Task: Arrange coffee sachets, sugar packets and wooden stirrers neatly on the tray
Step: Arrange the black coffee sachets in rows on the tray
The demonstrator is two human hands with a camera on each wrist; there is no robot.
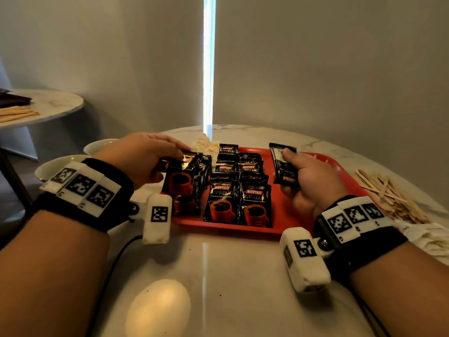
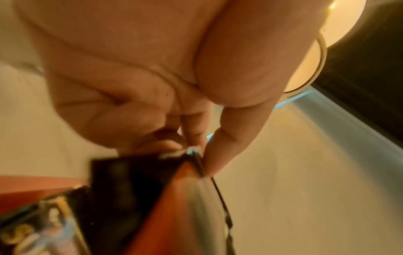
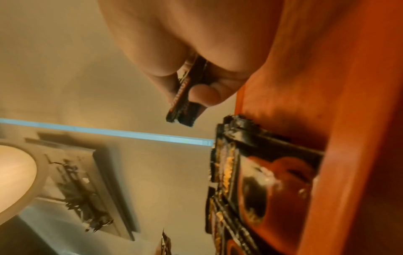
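Note:
A red tray (image 1: pixel 289 215) lies on the marble table and carries two columns of black Kopiko coffee sachets (image 1: pixel 239 188). At the tray's left edge my left hand (image 1: pixel 143 158) pinches the top of a coffee sachet (image 1: pixel 181 183) that hangs upright; its thumb and fingers (image 2: pixel 229 146) close on the sachet's upper edge (image 2: pixel 191 155). Over the tray's right half my right hand (image 1: pixel 306 176) grips another sachet (image 1: pixel 283 164), thumb on its face. That sachet's end (image 3: pixel 183 107) sticks out between the fingers (image 3: pixel 202 94). Sugar packets (image 1: pixel 204 144) lie behind the tray. Wooden stirrers (image 1: pixel 391 195) lie right of it.
Two white bowls (image 1: pixel 60 166) stand at the table's left edge. White napkins or packets (image 1: pixel 430 239) lie at the right by the stirrers. A second round table (image 1: pixel 48 105) at the far left carries more stirrers and a dark tray. A cable (image 1: pixel 116 259) runs over the near tabletop.

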